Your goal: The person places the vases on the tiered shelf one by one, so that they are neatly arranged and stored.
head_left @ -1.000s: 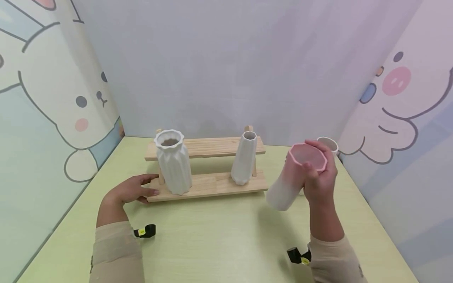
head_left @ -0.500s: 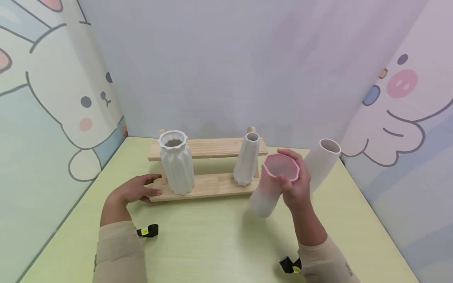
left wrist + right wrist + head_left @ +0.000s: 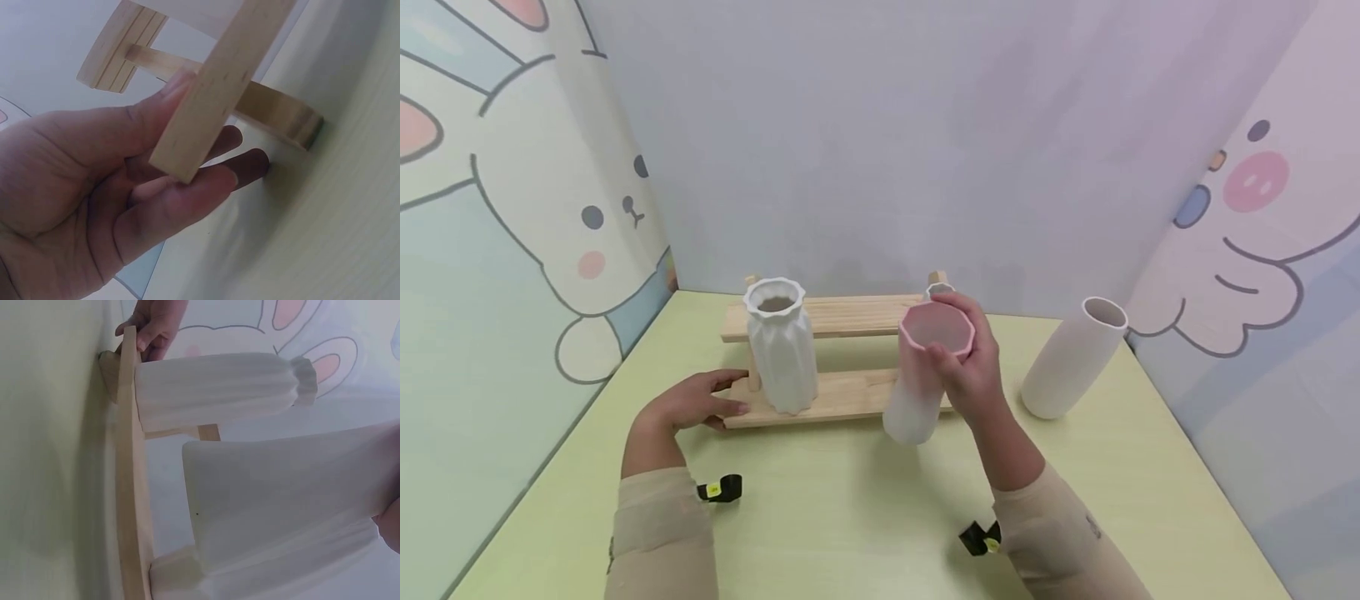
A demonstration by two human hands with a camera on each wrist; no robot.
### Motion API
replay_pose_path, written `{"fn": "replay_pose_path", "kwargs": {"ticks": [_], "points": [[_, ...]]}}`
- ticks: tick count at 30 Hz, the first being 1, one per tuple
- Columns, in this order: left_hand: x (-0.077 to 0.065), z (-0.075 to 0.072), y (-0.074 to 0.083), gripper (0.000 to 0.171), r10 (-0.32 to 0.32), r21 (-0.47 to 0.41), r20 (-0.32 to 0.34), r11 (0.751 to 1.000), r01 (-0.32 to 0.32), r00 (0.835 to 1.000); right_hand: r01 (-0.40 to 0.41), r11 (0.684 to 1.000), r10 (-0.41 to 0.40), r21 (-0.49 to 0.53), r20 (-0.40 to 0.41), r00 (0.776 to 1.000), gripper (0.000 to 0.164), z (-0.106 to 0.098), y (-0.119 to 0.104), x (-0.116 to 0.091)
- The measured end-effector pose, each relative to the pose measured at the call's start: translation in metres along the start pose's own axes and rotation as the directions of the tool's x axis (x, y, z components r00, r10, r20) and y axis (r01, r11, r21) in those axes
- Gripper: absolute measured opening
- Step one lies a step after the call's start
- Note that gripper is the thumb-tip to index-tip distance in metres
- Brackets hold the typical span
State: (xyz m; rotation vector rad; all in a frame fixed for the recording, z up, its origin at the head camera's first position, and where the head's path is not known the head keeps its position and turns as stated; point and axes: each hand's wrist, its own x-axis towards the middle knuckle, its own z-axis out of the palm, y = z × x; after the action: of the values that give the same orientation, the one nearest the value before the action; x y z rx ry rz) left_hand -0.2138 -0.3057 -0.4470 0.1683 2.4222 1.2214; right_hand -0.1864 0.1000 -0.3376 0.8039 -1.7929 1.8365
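My right hand grips a vase with a pink rim and white base near its mouth. It holds the vase tilted above the table, just in front of the right end of the wooden two-step rack. In the right wrist view the held vase fills the frame beside the rack board. My left hand pinches the lower shelf's left end, its thumb and fingers on either side of the board. A white ribbed vase stands on that shelf. A small white vase is mostly hidden behind the pink one.
A tall plain white cylinder vase stands on the green table at the right, near the wall. Cartoon-printed panels enclose the table on three sides. Open tabletop lies in front of the rack.
My right hand has carried the pink-rimmed vase leftward, from beside the cylinder vase to the front of the rack's right end. The left hand has stayed on the shelf.
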Motion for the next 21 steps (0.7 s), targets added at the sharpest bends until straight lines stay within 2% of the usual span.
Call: {"fn": "replay_pose_path", "kwargs": {"ticks": [8, 21], "points": [[0.004, -0.002, -0.001, 0.086, -0.001, -0.006, 0.012, 1.000, 0.001, 1.000, -0.056, 0.996, 0.056, -0.067, -0.001, 0.998, 0.090, 0.024, -0.002, 0.036], [0.003, -0.001, -0.002, 0.084, -0.012, -0.026, 0.006, 1.000, 0.012, 1.000, -0.105, 0.992, 0.105, -0.068, -0.009, 0.994, 0.080, 0.060, 0.011, 0.086]]}}
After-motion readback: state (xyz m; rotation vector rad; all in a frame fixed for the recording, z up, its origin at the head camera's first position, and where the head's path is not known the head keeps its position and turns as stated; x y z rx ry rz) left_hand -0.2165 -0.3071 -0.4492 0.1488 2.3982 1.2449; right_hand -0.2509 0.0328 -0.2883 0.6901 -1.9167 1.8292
